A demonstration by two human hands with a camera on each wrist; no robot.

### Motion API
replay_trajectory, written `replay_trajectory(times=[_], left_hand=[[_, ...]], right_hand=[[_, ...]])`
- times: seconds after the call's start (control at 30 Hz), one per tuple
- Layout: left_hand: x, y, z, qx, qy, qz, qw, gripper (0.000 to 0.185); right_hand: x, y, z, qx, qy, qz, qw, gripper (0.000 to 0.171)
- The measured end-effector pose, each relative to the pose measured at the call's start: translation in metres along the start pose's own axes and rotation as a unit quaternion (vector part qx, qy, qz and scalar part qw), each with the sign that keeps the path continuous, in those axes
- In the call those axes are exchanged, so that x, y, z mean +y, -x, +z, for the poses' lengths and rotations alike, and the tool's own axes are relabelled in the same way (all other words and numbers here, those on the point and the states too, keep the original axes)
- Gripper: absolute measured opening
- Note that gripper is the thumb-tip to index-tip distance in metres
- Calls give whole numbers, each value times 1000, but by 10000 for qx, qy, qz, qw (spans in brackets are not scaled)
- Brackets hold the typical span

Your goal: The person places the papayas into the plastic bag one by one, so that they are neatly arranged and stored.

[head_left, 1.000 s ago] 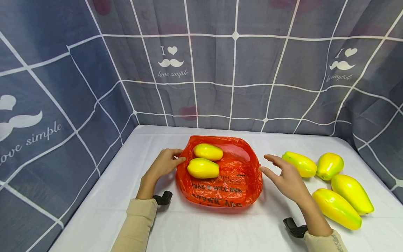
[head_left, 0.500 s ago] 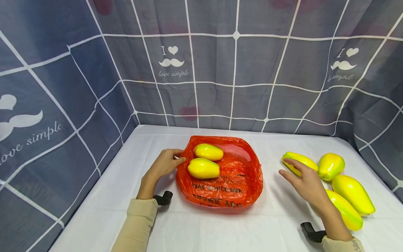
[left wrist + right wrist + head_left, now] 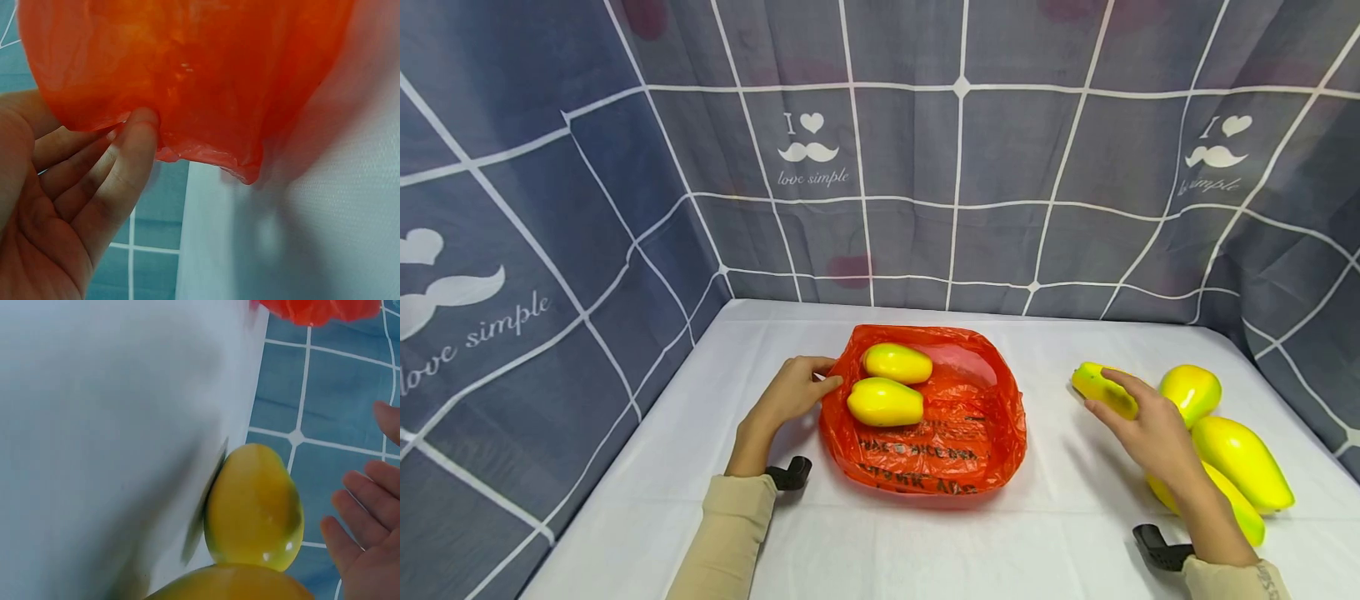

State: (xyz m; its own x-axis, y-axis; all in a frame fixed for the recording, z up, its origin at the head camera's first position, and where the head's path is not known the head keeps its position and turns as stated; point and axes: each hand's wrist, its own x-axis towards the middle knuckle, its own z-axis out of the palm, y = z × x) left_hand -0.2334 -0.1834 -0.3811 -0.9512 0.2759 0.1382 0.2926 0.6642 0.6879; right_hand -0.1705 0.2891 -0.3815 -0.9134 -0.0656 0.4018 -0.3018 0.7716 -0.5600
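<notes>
Pinching with left grip (image 3: 790,390) a red bag (image 3: 968,408) on the bench (image 3: 1000,550); holding right grip (image 3: 1156,432) spread near loose fruit (image 3: 1107,393).
Could collapse its mouth over two bagged fruits (image 3: 885,402) by letting go; could start neighbouring fruits (image 3: 1243,462) rolling by bumping.

head cam sits above the near side of the table, wide and farthest back, facing forward and down over the white cloth (image 3: 880,542) to the grid curtain (image 3: 910,167), both hands in frame. left wrist cam is close in, looking past the palm of the left hand (image 3: 793,387) at the rim of the red bag (image 3: 194,69), picture rolled so cloth runs up the right; head shares that hand and bag. right wrist cam is rolled the other way, cloth on the left, facing two yellow fruits (image 3: 254,506) up close beside the right hand (image 3: 1153,425), with a strip of bag at top, which all three views share.
</notes>
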Motion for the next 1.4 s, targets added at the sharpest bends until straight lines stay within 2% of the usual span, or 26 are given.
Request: replay_trajectory(times=[0.3, 0.53, 0.8, 1.0, 1.2, 1.4], left_hand=[[-1, 0, -1, -5, 15, 48, 10000, 30], [-1, 1, -2, -1, -20, -33, 10000, 30], [0, 0, -2, -15, -60, -57, 10000, 31], [0, 0, -2, -9, -47, -101, 9999, 31], [-1, -1, -1, -20, -79, -78, 9999, 30], [-2, -1, -1, -30, -86, -63, 9999, 31]], right_hand=[[12, -13, -2, -71, 131, 265, 9995, 56], [20, -21, -1, -142, 293, 381, 9987, 57], [32, -31, -3, -572, 554, 911, 9927, 74], [34, -39, -2, -729, 636, 859, 9916, 76], [37, -43, -1, -1084, 632, 919, 9878, 78], [42, -39, 1, -1120, 668, 797, 9883, 68]])
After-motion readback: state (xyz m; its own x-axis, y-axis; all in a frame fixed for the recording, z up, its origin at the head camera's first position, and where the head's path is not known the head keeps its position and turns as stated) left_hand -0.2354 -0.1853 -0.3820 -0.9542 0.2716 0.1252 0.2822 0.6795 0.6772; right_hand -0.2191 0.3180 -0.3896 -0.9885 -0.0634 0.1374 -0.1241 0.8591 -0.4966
